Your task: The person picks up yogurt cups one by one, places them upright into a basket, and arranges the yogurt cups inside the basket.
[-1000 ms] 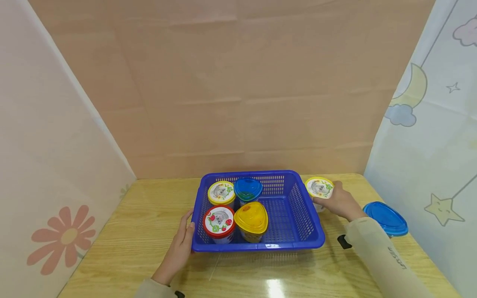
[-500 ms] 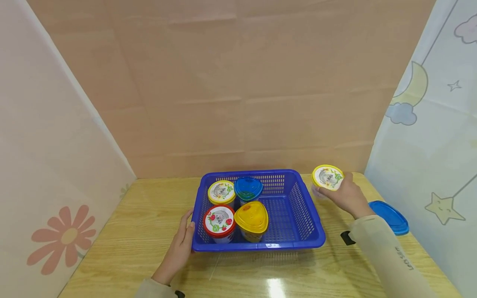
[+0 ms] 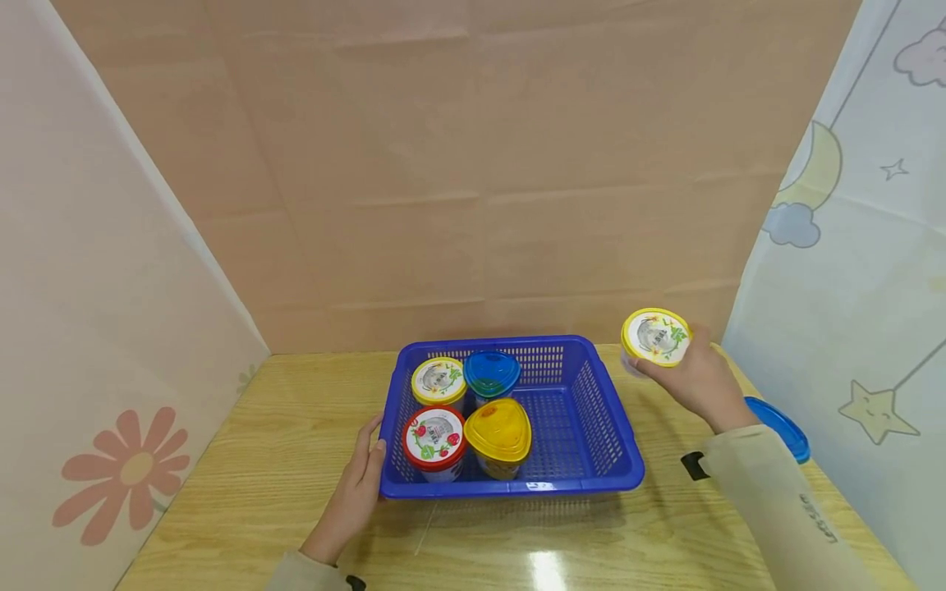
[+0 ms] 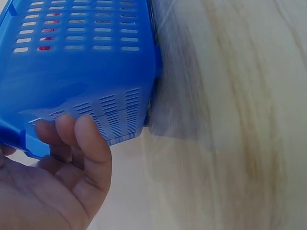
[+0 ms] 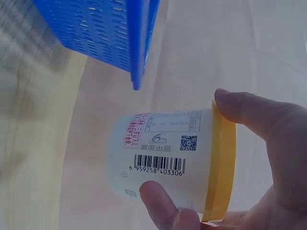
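A blue plastic basket [image 3: 550, 435] stands on the table. My left hand [image 3: 353, 491] grips its left rim, with bent fingers [image 4: 93, 139] against the outer wall in the left wrist view. Inside, on the left side, sit a round tub with a yellow-rimmed lid [image 3: 439, 380], one with a red-rimmed lid [image 3: 434, 438], a tub with a blue rounded-triangle lid [image 3: 492, 374] and one with a yellow rounded-triangle lid [image 3: 499, 430]. Right of the basket, my right hand [image 3: 705, 377] holds a white tub with a yellow lid [image 5: 168, 158] above the table, its lid slightly tilted.
A blue lid [image 3: 779, 427] shows at the table's right edge, partly hidden behind my right forearm; what lies under it is hidden. The wooden table [image 3: 296, 410] is walled by a tan back cloth [image 3: 473, 205] and printed side cloths.
My right hand has lifted the yellow-lidded tub from beside the basket, up and slightly to the right. The left hand and the basket have stayed in place.
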The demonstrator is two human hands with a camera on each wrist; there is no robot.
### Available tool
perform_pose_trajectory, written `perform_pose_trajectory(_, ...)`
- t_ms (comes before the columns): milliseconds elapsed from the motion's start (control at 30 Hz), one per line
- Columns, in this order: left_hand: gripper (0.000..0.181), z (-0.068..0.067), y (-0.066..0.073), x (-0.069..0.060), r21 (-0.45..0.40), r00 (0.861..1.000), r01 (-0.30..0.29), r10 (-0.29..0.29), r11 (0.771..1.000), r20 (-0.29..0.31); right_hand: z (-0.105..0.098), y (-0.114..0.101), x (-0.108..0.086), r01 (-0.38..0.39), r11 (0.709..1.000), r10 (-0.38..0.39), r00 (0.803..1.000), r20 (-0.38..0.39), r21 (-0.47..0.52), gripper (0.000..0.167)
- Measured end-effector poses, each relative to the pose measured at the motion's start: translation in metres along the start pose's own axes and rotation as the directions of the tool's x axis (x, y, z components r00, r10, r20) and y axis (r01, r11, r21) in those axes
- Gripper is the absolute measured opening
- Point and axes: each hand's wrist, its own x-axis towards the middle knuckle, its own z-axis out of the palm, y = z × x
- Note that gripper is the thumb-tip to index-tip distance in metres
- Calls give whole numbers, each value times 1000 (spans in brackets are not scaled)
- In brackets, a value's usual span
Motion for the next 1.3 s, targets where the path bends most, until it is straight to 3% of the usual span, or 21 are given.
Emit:
perform_pose_trajectory(367, 48, -2, 0, 1, 45, 1000, -27, 27, 999, -2, -13, -29, -16, 93, 995, -92, 994, -54, 23, 114)
perform_pose_trajectory(633, 48, -3, -1, 2, 36, 999, -39, 39, 999, 8, -12, -53, -20, 143, 988, -142, 990, -21, 50, 114)
perform_pose_trajectory(967, 49, -4, 0, 1, 32, 1000, -25, 24, 999, 19, 6, -76, -9, 182, 982, -186, 980, 70, 55, 110)
perform_pose_trajectory(1300, 49, -4, 2, 0, 39, 999, -26, 26, 999, 19, 31, -83, 7, 181, 980, -190, 973, 133, 80, 97)
